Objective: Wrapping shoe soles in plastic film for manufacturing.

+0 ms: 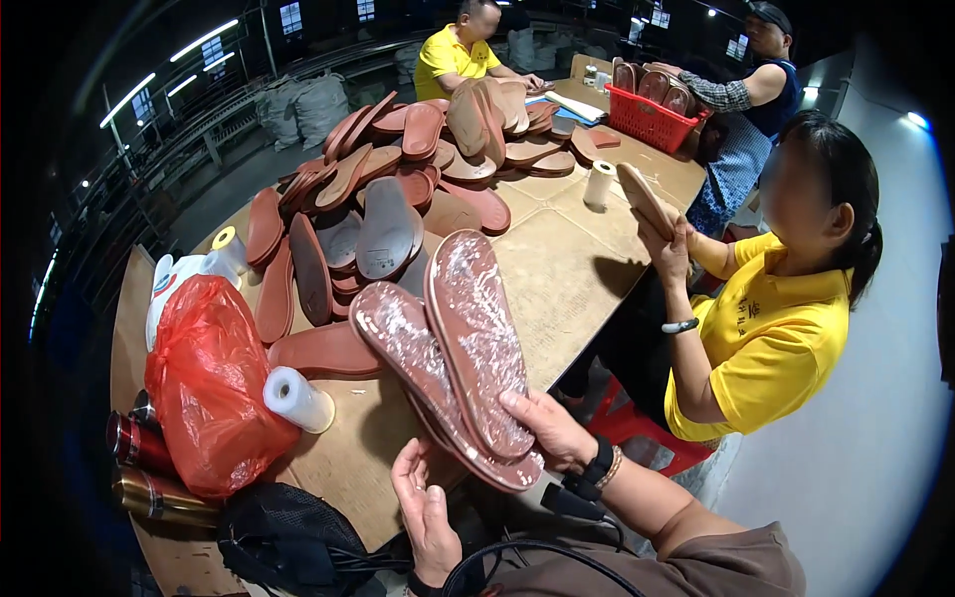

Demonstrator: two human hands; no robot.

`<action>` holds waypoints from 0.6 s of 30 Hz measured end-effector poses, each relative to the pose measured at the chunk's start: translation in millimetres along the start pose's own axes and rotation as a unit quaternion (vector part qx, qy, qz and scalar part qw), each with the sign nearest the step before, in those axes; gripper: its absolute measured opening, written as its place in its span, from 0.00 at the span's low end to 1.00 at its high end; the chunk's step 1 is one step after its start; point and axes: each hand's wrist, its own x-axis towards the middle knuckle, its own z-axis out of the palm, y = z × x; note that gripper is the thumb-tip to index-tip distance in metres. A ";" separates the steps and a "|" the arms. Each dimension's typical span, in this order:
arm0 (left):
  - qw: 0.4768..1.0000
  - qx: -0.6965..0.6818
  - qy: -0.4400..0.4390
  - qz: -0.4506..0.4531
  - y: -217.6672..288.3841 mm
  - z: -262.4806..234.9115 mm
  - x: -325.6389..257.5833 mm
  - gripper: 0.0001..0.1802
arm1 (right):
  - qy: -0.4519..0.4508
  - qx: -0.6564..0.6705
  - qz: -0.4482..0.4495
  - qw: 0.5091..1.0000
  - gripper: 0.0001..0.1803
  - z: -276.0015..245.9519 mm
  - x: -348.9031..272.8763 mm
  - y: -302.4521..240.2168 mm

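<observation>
My right hand (552, 430) grips the heel ends of two brown shoe soles (468, 338) wrapped in clear film, held fanned apart above the table's near edge. My left hand (426, 512) is just below them with its fingers apart, holding nothing, close to the soles' heel ends. A large heap of brown soles (388, 189) covers the middle and far part of the wooden table (567, 269).
A roll of clear film (296, 398) lies beside a red plastic bag (209, 383); metal flasks (144, 468) and a black bag (288, 542) at near left. A seated person in yellow (766, 328) holds a sole at right. A red basket (652, 117) and two more people stand far.
</observation>
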 end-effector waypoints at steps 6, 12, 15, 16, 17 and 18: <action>0.989 0.018 -0.050 -0.135 -6.1 -6.5 -3.1 0.30 | 0.125 -0.097 -0.172 0.972 0.23 -70.3 51.6 -75.7; 0.985 0.075 -0.043 -0.147 -21.5 -23.9 -13.2 0.25 | 0.200 -0.123 -0.224 0.946 0.18 -166.8 182.8 -119.2; 0.983 0.101 -0.085 -0.125 0.2 -13.3 -12.3 0.23 | 0.229 -0.131 -0.274 0.925 0.20 -201.5 211.8 -172.7; 0.981 0.121 -0.085 -0.127 4.7 -16.6 -14.4 0.23 | 0.256 -0.135 -0.269 0.919 0.21 -204.6 232.5 -170.6; 0.979 0.133 -0.091 -0.122 6.7 -17.4 -15.5 0.23 | 0.300 -0.211 -0.263 0.892 0.25 -220.8 247.7 -175.6; 0.980 0.122 -0.096 -0.123 1.2 -13.5 -11.0 0.23 | 0.356 -0.296 -0.260 0.847 0.29 -260.5 253.2 -189.1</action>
